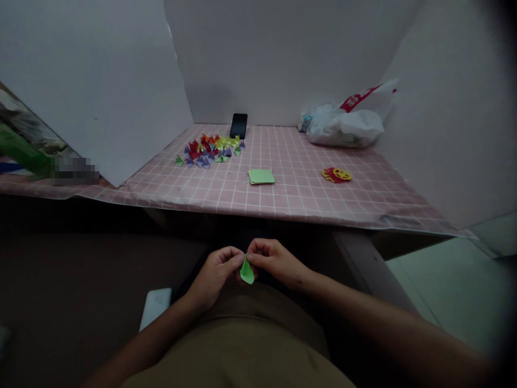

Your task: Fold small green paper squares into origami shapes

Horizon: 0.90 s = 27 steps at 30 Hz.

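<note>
- Pinching what, and with which hand?
- Both. Left hand (214, 275) and right hand (278, 261) have fingertips closed on one green paper piece (247, 275), one from each side, near its top. Thumbs almost meet.
- Paper over the table (291, 199)?
- Short of its near edge, in front of the person's body. Rounded lobe hangs below the fingertips. Exact folds: can't tell.
- Nearby?
- White slab (156, 304) by the left forearm (169, 318), partly hidden by it. Beyond the hands, pink checked cover on the table, with a green-topped paper stack (262, 177) near the front.
- Farther out?
- Left and back: cluster of folded paper pieces (197, 148) in red, orange, yellow, purple, green; black phone (238, 125) just behind. Right: red and yellow flat pieces (336, 174); behind those, white plastic bag (347, 129), red print. White panels (258, 70) at left, back and right.
</note>
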Each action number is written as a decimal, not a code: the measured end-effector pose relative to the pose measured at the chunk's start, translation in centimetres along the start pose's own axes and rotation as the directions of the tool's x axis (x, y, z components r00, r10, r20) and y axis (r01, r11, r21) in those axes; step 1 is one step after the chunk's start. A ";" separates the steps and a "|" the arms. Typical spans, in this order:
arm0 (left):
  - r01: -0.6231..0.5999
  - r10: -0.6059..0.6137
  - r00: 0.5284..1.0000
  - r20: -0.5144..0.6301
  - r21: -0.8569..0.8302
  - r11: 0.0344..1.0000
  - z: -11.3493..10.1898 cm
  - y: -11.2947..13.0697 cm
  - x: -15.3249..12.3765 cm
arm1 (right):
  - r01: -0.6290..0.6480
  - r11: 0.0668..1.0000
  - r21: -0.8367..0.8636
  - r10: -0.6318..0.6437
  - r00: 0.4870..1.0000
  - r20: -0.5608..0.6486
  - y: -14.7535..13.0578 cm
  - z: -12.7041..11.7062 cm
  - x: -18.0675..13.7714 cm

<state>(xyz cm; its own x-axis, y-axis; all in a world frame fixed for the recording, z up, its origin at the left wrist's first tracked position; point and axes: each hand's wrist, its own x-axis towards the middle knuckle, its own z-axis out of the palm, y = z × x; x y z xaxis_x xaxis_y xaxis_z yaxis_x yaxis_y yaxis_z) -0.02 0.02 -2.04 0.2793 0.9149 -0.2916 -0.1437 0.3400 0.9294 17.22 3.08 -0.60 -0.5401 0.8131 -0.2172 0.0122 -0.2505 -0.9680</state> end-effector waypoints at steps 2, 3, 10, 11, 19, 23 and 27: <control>0.005 -0.005 1.000 -0.001 0.000 1.000 0.0 0.0 0.0 | 0.002 1.000 0.009 -0.002 1.000 0.003 0.0 0.0 0.0; 0.006 -0.006 1.000 -0.003 0.002 1.000 0.0 0.0 0.0 | 0.002 1.000 0.010 -0.002 1.000 0.003 0.1 0.0 0.0; 0.022 -0.022 1.000 0.000 -0.016 1.000 0.0 -0.1 0.0 | -0.008 1.000 0.001 0.008 1.000 0.004 0.3 -0.1 0.1; 0.022 -0.022 1.000 -0.001 -0.013 1.000 0.0 0.0 0.0 | -0.011 1.000 0.001 0.011 1.000 0.002 0.3 -0.1 0.1; 0.017 -0.017 1.000 -0.003 0.014 1.000 0.1 0.1 -0.1 | -0.002 1.000 -0.015 0.002 1.000 -0.014 0.4 -0.1 0.2; 0.020 -0.020 1.000 -0.002 0.021 1.000 0.1 0.1 -0.1 | -0.003 1.000 -0.019 0.002 1.000 -0.027 0.6 -0.1 0.2; 0.016 -0.016 1.000 0.003 0.014 1.000 0.1 0.2 -0.1 | 0.001 1.000 -0.025 -0.002 1.000 -0.025 0.6 0.0 0.1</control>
<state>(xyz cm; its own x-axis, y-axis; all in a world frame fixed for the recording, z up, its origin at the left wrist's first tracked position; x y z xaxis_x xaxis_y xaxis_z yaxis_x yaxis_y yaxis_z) 0.02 -0.03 -1.81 0.2841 0.9087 -0.3058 -0.1260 0.3516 0.9276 17.14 3.02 -1.17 -0.5189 0.8264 -0.2187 0.0329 -0.2363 -0.9711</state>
